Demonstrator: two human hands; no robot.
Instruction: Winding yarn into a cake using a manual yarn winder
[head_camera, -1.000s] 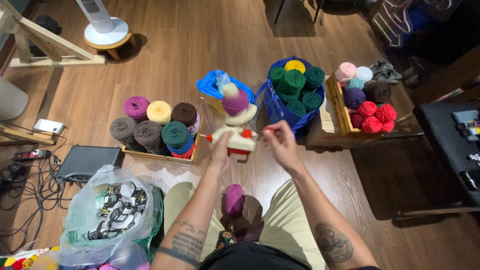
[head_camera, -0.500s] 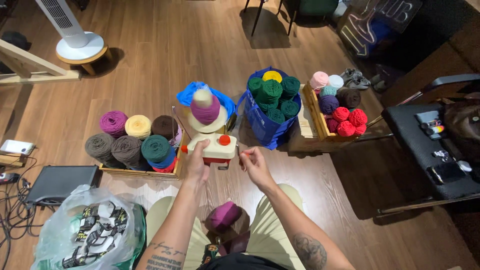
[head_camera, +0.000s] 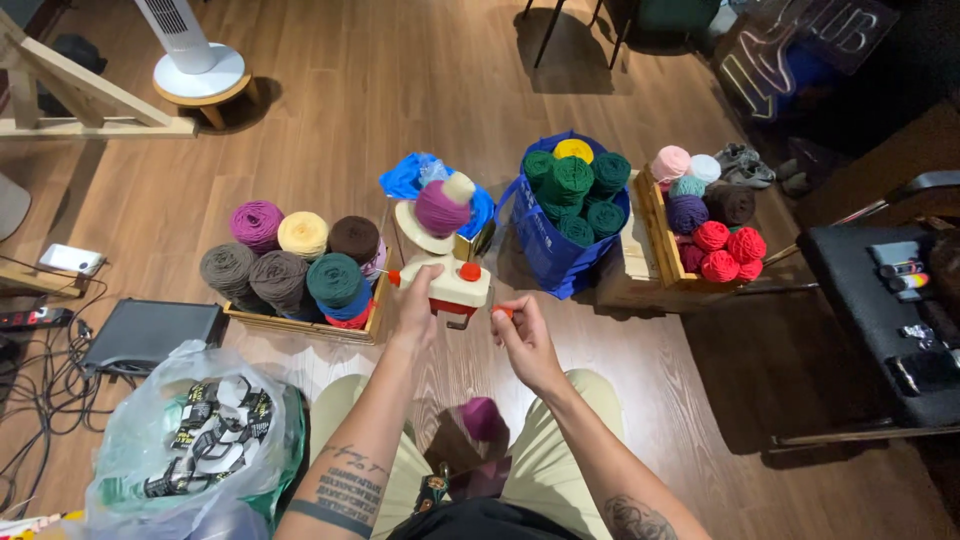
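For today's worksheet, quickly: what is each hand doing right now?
Left hand: closed on the yarn winder.
Right hand: fingers pinching the winder's orange crank knob.

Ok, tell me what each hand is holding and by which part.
The left hand grips the cream plastic yarn winder by its base's left side. The right hand pinches the winder's small orange crank knob between its fingertips.
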